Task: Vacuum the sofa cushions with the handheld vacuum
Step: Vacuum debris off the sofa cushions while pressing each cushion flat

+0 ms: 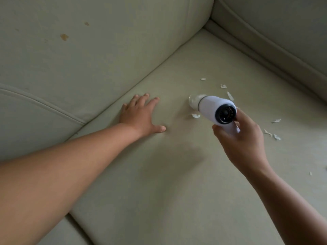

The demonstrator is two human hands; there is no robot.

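Now, left hand (141, 115): lying flat, fingers spread, pressing seat cushion (159, 174), frame centre.
Right hand (242, 144): gripping handheld vacuum (212, 108); nozzle seemingly touching cushion among white scraps (196, 115).

Bare forearms (70, 156), left hand (139, 115), right hand (244, 144) (bare)

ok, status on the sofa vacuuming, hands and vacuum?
Left hand flat on seat cushion. Right hand grips handheld vacuum, nozzle low by white scraps. More scraps lie off to the right; nothing in the way.
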